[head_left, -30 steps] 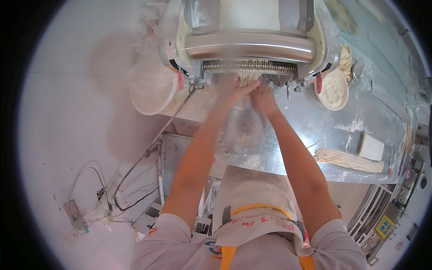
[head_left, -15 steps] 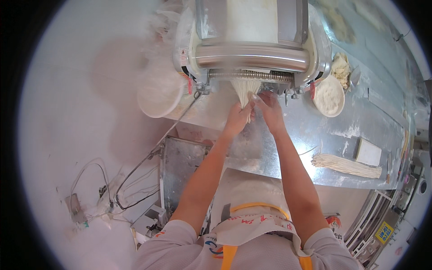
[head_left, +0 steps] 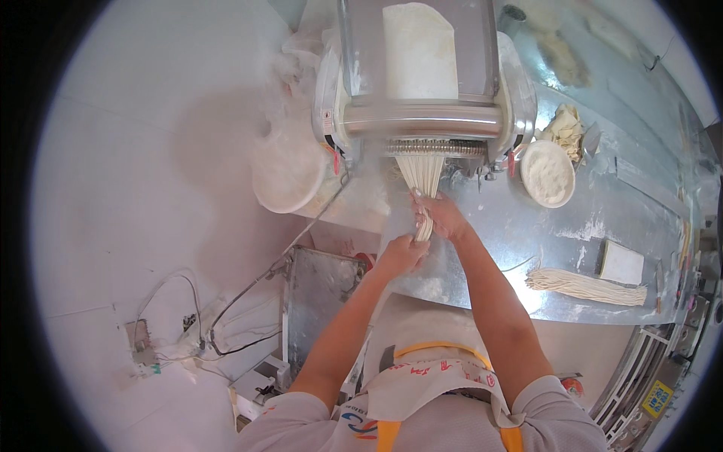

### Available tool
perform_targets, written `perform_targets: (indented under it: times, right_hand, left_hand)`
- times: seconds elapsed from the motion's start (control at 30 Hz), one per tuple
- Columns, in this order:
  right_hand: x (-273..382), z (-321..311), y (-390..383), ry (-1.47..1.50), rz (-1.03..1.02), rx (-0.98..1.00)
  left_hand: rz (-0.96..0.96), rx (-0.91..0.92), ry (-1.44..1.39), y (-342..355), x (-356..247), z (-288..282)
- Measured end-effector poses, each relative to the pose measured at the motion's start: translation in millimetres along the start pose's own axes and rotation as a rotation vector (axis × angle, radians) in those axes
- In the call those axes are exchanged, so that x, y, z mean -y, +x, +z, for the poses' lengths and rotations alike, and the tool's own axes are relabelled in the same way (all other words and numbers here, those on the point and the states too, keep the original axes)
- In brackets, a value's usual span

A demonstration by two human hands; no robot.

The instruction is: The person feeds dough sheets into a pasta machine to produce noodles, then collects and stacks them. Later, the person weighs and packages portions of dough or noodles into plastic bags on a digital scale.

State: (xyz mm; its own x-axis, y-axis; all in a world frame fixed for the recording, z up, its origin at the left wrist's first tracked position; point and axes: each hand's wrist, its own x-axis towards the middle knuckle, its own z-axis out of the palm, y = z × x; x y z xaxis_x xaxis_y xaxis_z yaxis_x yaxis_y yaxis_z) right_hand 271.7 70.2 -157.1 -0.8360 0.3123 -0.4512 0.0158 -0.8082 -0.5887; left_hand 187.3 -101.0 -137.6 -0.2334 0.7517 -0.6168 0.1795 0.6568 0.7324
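A metal table (head_left: 497,218) spreads out to the right, with a noodle machine (head_left: 422,119) at its far side, a pale dough sheet (head_left: 420,56) lying above the roller and a fan of noodles (head_left: 422,173) reaching down from the cutters toward the person. The right hand (head_left: 444,216) grasps the gathered strands partway down and the left hand (head_left: 404,255) is closed around their lower end, so the step in hand looks like catching noodles as they are cut. The next move seems to call for gentle, even support, without tugging.
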Motion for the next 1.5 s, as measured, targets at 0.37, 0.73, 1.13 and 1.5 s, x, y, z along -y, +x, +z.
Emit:
perform_targets:
  times: [0.37,0.73,1.13,1.5]
  right_hand:
    - [-12.8,-9.3,-38.8,-0.002,0.08,-0.055]
    - [-41.9,-18.4,-66.8,-0.012,0.108,-0.021]
    - [-53.5,-3.8,-110.7,-0.03,0.181,0.018]
    - [-73.6,-2.0,-137.8,-0.094,0.235,0.058]
  left_hand:
    - [1.096,-0.699,0.709,-25.7,-300.5,-151.6]
    - [0.798,-0.622,1.307,69.7,-321.5,-186.5]
    - [0.773,-0.597,1.325,78.6,-313.9,-193.6]
    - [0.724,-0.585,1.304,74.8,-303.3,-195.0]
